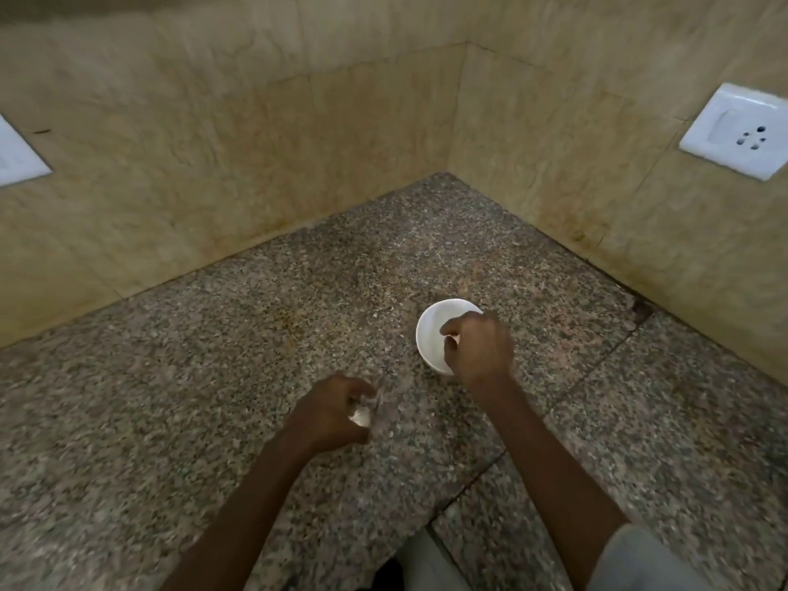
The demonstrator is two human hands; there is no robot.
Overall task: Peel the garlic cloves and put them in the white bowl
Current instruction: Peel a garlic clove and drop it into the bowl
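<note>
A white bowl [430, 334] stands on the speckled granite counter [256, 334], right of centre. My right hand [479, 349] hovers over the bowl's right half with curled fingers, pinching a small pale garlic clove [453, 337] above the bowl's inside. My left hand [334, 409] is lower and to the left of the bowl, just above the counter, fingers curled round a white garlic piece [360, 416]. Whether that piece is peeled is unclear. The bowl's contents are hidden by my right hand and by blur.
Beige tiled walls meet in a corner [458, 164] behind the counter. A white socket plate [737, 132] is on the right wall and another white plate [17, 157] is on the left wall. A seam in the granite [469, 484] runs near the front edge.
</note>
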